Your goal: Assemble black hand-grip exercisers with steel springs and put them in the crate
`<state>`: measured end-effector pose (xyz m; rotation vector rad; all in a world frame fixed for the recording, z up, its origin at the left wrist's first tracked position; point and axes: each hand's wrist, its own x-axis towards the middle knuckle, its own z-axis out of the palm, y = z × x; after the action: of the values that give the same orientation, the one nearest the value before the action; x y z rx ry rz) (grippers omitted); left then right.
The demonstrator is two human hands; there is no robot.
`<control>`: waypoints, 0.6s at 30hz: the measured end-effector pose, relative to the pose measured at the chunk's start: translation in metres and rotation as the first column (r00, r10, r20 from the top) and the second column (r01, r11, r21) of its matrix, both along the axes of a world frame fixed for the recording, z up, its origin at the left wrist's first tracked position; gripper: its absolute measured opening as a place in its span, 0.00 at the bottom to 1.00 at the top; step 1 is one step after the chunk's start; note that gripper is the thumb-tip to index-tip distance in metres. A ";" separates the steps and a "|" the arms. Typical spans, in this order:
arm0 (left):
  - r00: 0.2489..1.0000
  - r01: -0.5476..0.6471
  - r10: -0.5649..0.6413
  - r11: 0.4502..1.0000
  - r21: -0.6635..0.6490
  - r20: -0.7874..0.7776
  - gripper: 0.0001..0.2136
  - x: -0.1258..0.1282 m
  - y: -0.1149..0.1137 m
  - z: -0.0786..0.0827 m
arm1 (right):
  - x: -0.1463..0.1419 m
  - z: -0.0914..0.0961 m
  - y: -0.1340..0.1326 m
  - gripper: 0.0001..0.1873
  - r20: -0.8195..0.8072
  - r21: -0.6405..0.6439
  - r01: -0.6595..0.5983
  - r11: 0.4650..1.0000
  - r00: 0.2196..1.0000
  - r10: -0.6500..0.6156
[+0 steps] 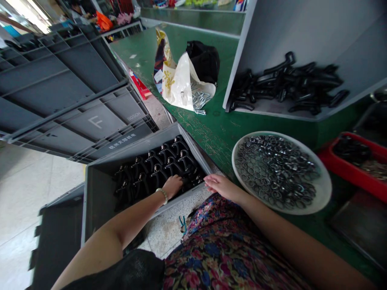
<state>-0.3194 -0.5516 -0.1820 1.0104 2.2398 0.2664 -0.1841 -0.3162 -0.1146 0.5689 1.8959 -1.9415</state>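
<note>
My left hand [173, 186] reaches down into a grey plastic crate [104, 163], its fingers curled onto a black handle-like part [188, 179] near the crate's right end. The fingertips are partly hidden among the dark parts. Rows of black curved handles [156, 172], several with a shiny metal piece on top, lie in the same crate. At the crate's right rim hovers my right hand [218, 185], fingers loosely stretched, with nothing visible in it. A round white tray [325, 189] of metal ring clamps [278, 169] stands on the green table to its right.
Stacked grey crates [105, 121] rise at the left. On the green table [208, 131] are a white bag of screws [181, 82], a black bag [205, 60], a tilted grey bin [272, 36] with black curved pieces [287, 86], and a red tray [359, 177]. Another person [80, 14] sits far back.
</note>
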 end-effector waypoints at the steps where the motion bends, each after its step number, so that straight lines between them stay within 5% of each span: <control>1: 1.000 0.008 -0.009 1.000 -0.006 -0.015 0.09 0.001 0.003 0.001 | 0.002 0.001 0.001 0.17 -0.009 -0.001 -0.002 1.000 1.000 0.002; 12: 0.998 0.056 -0.056 0.993 -0.104 0.004 0.10 0.005 0.042 0.001 | 0.024 0.030 0.012 0.19 -0.147 0.050 0.004 0.999 0.989 0.003; 18: 0.987 0.158 -0.159 0.981 -0.113 -0.004 0.13 0.020 0.071 0.024 | 0.062 0.069 0.025 0.18 -0.172 0.093 0.067 0.993 0.984 -0.050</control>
<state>-0.2993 -0.4802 -0.1583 1.1251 2.1457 0.0629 -0.1217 -0.2911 -0.0457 0.5072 2.1107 -1.9990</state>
